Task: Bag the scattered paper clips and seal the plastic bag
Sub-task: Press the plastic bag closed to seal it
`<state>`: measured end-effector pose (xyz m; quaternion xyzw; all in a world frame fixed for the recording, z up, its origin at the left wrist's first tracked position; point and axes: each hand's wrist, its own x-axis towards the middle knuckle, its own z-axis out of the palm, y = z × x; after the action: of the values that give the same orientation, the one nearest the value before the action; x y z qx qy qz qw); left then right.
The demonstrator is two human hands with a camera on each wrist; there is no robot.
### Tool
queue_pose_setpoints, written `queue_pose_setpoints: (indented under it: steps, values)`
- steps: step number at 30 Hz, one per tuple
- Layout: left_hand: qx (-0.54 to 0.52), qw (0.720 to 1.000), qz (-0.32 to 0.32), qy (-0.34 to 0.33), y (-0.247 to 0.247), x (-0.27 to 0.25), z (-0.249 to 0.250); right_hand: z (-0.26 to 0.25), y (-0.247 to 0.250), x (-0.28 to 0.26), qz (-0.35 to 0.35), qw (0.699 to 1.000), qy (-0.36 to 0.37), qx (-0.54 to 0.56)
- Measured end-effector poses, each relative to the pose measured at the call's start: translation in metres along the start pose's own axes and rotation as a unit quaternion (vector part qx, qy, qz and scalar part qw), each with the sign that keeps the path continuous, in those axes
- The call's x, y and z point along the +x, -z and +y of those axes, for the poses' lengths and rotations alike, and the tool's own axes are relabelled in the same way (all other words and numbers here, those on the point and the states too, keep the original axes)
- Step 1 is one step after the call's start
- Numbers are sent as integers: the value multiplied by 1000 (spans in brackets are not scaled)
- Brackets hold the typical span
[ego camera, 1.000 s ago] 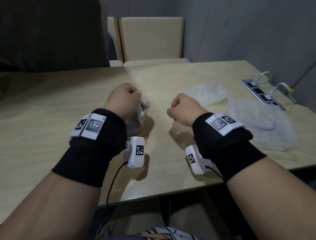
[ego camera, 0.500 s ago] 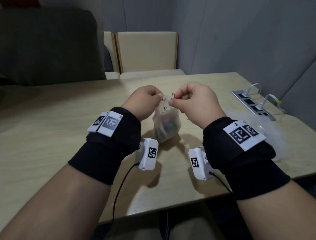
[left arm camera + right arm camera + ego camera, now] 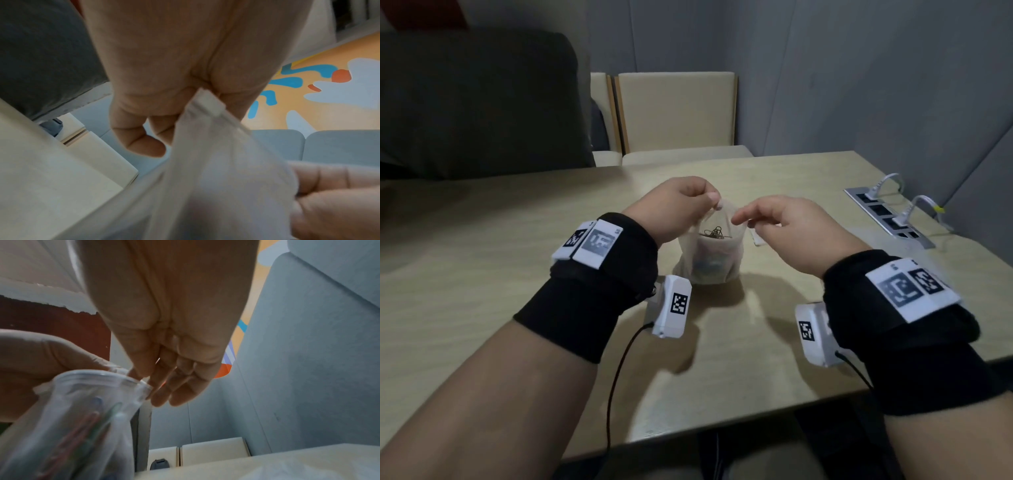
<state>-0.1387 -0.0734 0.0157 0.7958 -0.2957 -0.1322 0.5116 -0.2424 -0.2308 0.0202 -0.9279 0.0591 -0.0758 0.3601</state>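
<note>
A clear plastic zip bag (image 3: 709,263) stands on the table (image 3: 482,274) with its mouth wide. Coloured paper clips (image 3: 714,233) lie inside it, also seen through the plastic as paper clips (image 3: 92,421) in the right wrist view. My left hand (image 3: 714,202) pinches the bag's top edge on the left and holds it up. The left wrist view shows that left hand (image 3: 203,93) gripping the zip strip of the bag (image 3: 216,162). My right hand (image 3: 743,219) hovers at the right rim. In the right wrist view the right hand (image 3: 164,386) has loose fingers holding nothing, beside the bag (image 3: 98,386).
A small white slip (image 3: 755,238) lies just behind the bag. A recessed socket strip with white cables (image 3: 887,219) sits at the table's right. Beige chairs (image 3: 678,113) stand past the far edge, and a dark seat back (image 3: 476,102) is at left.
Half a second ago my right hand pinched a paper clip over the bag; now its fingers are loose and empty. The bag has come down to stand on the table.
</note>
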Motion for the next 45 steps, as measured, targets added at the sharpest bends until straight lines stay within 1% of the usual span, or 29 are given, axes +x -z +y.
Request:
queue_pose_setpoints:
  steps: [2, 4, 7, 8, 10, 12, 13, 14, 16, 19, 21, 22, 24, 25, 26, 28, 30, 32, 36, 38, 42, 44, 45]
  values:
    - [-24, 1000, 1, -13, 1, 3, 3, 0, 5, -1, 29, 999, 18, -4]
    - [-27, 999, 14, -14, -3, 6, 3, 2, 4, 2, 70, 997, 26, -22]
    - [7, 1000, 29, 7, -8, 5, -7, 13, -5, 6, 110, 993, -9, -48]
    - [19, 999, 24, 22, -8, 3, -13, 18, -8, 8, 126, 991, -21, -47]
    - [52, 997, -14, 51, -6, -3, -22, 26, -12, 11, 155, 987, -36, -35]
    - [87, 994, -42, 50, -6, -8, -29, 29, -16, 14, 165, 985, -39, -34]
    - [95, 994, -33, 39, -7, -9, -30, 30, -17, 15, 167, 985, -37, -35]
    - [101, 994, -13, 27, -8, -10, -29, 29, -18, 17, 171, 984, -33, -34]
    - [101, 993, 54, 12, -8, -10, -28, 27, -17, 17, 195, 980, -28, -16]
    - [11, 989, 150, -5, -2, -11, -29, 21, -12, 14, 271, 961, -13, 44]
    - [-12, 984, 175, -6, 0, -12, -31, 21, -10, 12, 311, 948, -16, 68]
    - [-3, 984, 176, -4, 0, -12, -33, 22, -10, 11, 310, 948, -30, 66]
    - [19, 984, 175, 5, -3, -12, -38, 24, -12, 9, 278, 957, -65, 43]
    - [24, 984, 178, 7, -4, -13, -39, 25, -14, 8, 264, 961, -69, 32]
    - [24, 983, 180, 6, -6, -13, -39, 23, -15, 7, 255, 965, -56, 24]
    - [16, 983, 182, -1, -9, -14, -36, 14, -19, 5, 227, 974, 8, 10]
    - [14, 985, 174, -18, -12, -16, -32, 4, -24, 5, 177, 982, 72, -9]
    - [16, 986, 161, -31, -15, -19, -29, -2, -28, 7, 141, 984, 104, -37]
    - [20, 991, 122, -40, -11, -24, -27, -4, -32, 11, 160, 970, 158, -90]
    - [29, 992, 117, -48, -10, -26, -26, -2, -31, 12, 167, 960, 182, -133]
    - [46, 984, 156, -70, -18, -29, -25, 1, -29, 12, 198, 941, 200, -189]
    - [44, 980, 182, -63, -17, -29, -27, 6, -28, 12, 211, 937, 184, -207]
    - [41, 978, 199, -53, -14, -28, -28, 11, -26, 11, 217, 938, 165, -216]
